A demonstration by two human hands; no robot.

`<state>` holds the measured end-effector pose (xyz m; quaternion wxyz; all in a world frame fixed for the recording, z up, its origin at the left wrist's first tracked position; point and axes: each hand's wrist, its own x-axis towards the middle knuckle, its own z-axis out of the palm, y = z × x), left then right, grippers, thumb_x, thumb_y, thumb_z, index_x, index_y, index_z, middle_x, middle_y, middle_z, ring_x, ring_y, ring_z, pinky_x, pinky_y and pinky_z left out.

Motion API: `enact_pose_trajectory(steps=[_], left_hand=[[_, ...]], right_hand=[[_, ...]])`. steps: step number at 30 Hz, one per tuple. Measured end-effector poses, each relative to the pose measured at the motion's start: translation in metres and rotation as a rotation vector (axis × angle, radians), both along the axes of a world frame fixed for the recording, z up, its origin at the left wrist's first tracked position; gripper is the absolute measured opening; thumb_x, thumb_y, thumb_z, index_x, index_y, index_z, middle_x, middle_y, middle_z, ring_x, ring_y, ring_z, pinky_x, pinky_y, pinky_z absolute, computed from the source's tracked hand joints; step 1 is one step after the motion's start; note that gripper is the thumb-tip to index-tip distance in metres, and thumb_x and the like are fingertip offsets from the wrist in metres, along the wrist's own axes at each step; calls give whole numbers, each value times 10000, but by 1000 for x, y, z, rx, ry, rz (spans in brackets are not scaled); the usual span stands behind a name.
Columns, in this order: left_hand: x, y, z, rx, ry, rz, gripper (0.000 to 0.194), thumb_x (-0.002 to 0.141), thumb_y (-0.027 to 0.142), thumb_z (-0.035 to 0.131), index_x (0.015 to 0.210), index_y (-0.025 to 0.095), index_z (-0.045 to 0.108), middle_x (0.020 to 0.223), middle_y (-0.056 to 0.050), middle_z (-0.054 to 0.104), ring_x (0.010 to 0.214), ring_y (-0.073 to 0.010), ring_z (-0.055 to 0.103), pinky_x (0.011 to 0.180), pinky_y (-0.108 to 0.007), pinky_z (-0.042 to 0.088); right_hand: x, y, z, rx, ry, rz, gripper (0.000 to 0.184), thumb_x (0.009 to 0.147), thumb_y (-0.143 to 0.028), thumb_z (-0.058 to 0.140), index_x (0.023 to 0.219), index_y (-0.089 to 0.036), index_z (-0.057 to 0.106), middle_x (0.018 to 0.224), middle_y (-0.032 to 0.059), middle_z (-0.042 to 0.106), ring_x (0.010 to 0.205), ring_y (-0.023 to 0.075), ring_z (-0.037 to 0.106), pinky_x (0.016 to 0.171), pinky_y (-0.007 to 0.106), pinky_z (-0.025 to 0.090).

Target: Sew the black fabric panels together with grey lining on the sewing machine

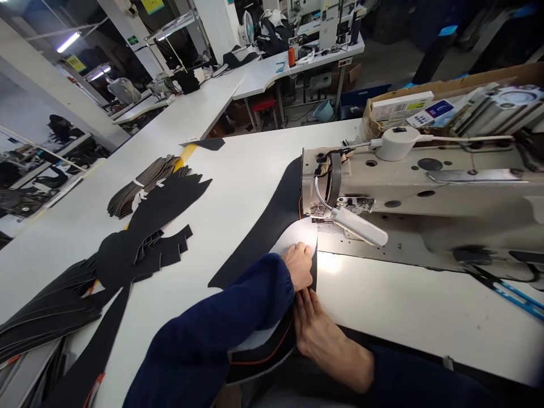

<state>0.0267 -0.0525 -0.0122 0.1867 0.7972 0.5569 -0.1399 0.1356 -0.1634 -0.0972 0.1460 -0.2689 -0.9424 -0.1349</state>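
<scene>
A long black fabric piece (259, 238) with a pale underside or lining (293, 233) runs under the head of a sewing machine (361, 181). Orange cord or piping shows beside the presser foot and again on the part that hangs toward my lap. My left hand (298, 265) is closed on the fabric just in front of the needle area, fingers curled. Just below it, my right hand (321, 334) lies along the fabric edge with fingers stretched out flat; its thumb is hidden. A small white lamp (360, 226) lights the sewing spot.
Stacks of black cut pieces (157, 209) and a brown-grey bundle (144, 181) lie on the white table (238, 170) to the left. A cardboard box (459, 85) stands behind the machine. Blue-handled scissors (518, 300) rest at the right.
</scene>
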Motion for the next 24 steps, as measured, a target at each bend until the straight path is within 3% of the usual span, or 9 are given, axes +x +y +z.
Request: enact_pose_trajectory(steps=[5, 9, 13, 19, 24], left_hand=[[-2, 4, 3, -47, 6, -30, 457, 715, 232, 565, 1153, 133, 484, 1134, -122, 544, 1015, -275, 572, 827, -344, 494], [-3, -2, 2, -57, -20, -56, 401, 759, 217, 520, 1150, 136, 485, 1098, -114, 568, 970, -255, 604, 806, -335, 500], [1, 6, 1, -45, 7, -57, 339, 810, 188, 479, 1137, 104, 509, 1100, -137, 581, 986, -251, 606, 833, -325, 492], [9, 31, 8, -24, 18, -36, 322, 806, 136, 488, 1117, 66, 532, 1114, -171, 581, 1015, -264, 595, 844, -319, 482], [8, 26, 14, -58, -9, -32, 381, 774, 152, 547, 1140, 56, 508, 1101, -180, 566, 1017, -268, 590, 836, -314, 482]], right_hand=[[9, 18, 15, -13, -92, 12, 466, 710, -132, 532, 1124, 62, 621, 1156, 313, 608, 1067, 377, 593, 957, 568, 433], [15, 35, 21, -3, -136, 23, 404, 709, -97, 513, 1066, 40, 643, 1083, 289, 644, 1027, 357, 612, 977, 560, 421], [14, 47, 25, -20, -189, -2, 385, 728, -90, 509, 1066, 40, 639, 1082, 290, 643, 1044, 354, 604, 1007, 554, 397], [1, 18, 13, -1, -76, -30, 446, 700, -121, 546, 1096, 70, 617, 1138, 339, 604, 1085, 412, 587, 918, 568, 449], [-2, 16, 9, -32, -62, -63, 408, 694, -109, 553, 1051, 64, 646, 1116, 335, 617, 1053, 408, 606, 907, 554, 460]])
